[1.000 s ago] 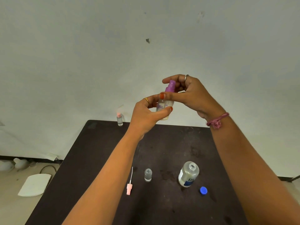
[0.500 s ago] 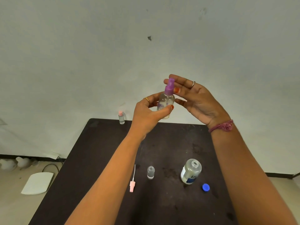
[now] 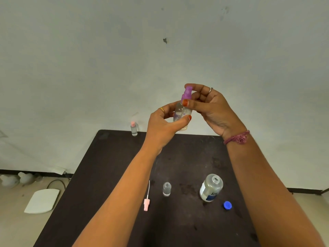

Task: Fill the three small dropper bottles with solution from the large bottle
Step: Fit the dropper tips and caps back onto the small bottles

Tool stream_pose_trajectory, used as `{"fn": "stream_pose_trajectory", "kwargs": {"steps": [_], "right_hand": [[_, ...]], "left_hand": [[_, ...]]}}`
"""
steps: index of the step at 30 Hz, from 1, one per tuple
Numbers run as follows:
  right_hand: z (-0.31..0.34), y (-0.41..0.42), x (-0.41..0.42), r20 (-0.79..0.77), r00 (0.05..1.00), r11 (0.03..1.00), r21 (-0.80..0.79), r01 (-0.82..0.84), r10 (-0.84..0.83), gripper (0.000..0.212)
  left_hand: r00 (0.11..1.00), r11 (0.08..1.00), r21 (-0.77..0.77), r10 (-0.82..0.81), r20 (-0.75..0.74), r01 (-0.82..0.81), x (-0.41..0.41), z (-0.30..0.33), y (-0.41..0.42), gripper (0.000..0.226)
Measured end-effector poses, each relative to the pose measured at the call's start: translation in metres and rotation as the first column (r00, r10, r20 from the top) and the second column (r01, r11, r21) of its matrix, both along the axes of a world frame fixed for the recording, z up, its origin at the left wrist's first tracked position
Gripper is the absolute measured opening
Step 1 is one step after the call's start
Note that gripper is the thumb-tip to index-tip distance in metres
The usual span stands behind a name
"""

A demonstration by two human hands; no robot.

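Two hands are working above the far half of the dark table (image 3: 110,175), which is carrying the rest of the kit. Largest on it, the large bottle (image 3: 211,188) is standing uncapped near the right forearm, mouth open, presumably kept ready as the source; its blue cap (image 3: 227,205) is lying just beside it. Raised between the hands, a small bottle with a purple top (image 3: 182,114) is being held upright, likely so nothing spills while the top is being turned. The left hand (image 3: 164,125) is wrapping fingers and thumb round the clear body to steady it. The right hand (image 3: 211,106) is pinching the purple top between thumb and fingertips; whether tightening or loosening cannot be judged. Near the front, an open small bottle (image 3: 167,188) is standing without its top, apparently awaiting its turn. Its likely pink sprayer with tube (image 3: 147,200) is lying flat beside it. At the far edge, a pink-capped small bottle (image 3: 133,128) is standing apart, seemingly finished.
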State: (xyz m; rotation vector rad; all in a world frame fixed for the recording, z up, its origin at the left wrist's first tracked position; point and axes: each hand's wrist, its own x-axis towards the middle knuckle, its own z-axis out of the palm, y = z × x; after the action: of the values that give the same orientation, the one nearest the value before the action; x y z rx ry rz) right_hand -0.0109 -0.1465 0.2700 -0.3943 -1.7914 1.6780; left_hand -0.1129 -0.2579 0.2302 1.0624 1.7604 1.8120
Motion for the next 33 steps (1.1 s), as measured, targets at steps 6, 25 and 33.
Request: {"fn": "stream_pose_trajectory", "kwargs": {"steps": [6, 25, 33], "right_hand": [[0.007, 0.004, 0.009, 0.046, 0.991, 0.992, 0.021, -0.126, 0.125, 0.05], [0.019, 0.001, -0.002, -0.014, 0.998, 0.997, 0.055, -0.061, 0.062, 0.029], [0.014, -0.01, -0.015, -0.001, 0.991, 0.987, 0.079, 0.137, -0.137, 0.024]], "left_hand": [[1.0, 1.0, -0.012, -0.006, 0.007, 0.006, -0.004, 0.0, 0.002, 0.044], [0.768, 0.88, 0.169, -0.471, 0.434, 0.443, -0.018, -0.009, -0.01, 0.037], [0.853, 0.944, 0.16, -0.328, 0.405, 0.287, -0.013, -0.016, -0.006, 0.035]]}}
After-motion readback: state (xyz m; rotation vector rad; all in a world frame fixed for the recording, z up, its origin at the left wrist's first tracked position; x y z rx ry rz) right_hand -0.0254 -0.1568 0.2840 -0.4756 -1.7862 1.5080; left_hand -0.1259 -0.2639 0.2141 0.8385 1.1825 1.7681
